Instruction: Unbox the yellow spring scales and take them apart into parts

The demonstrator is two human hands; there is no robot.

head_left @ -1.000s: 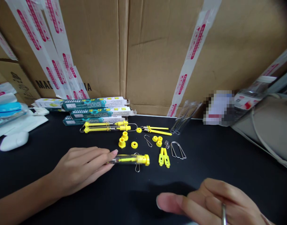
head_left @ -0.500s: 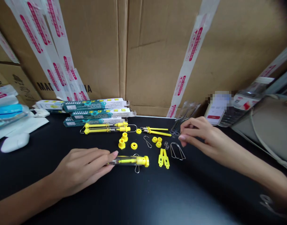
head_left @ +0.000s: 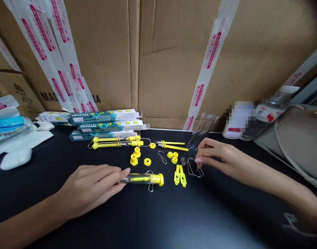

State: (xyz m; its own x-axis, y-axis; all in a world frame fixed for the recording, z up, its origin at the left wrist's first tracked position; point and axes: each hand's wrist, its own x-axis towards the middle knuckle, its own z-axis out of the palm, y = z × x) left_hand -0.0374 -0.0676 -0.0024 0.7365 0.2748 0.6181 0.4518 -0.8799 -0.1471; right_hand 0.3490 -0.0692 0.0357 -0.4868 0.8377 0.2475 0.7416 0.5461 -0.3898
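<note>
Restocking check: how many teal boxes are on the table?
3, lying together at the cardboard wall: rear box, middle box, front box. Others may be hidden behind.

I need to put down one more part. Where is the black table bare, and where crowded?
Bare: the black table nearer than both hands, and between white mouse and left hand. Crowded: yellow parts and wire clips by the right hand.

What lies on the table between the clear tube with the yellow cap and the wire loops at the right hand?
In the head view, two yellow pronged pieces lie side by side between the tube and the wire loops.
</note>
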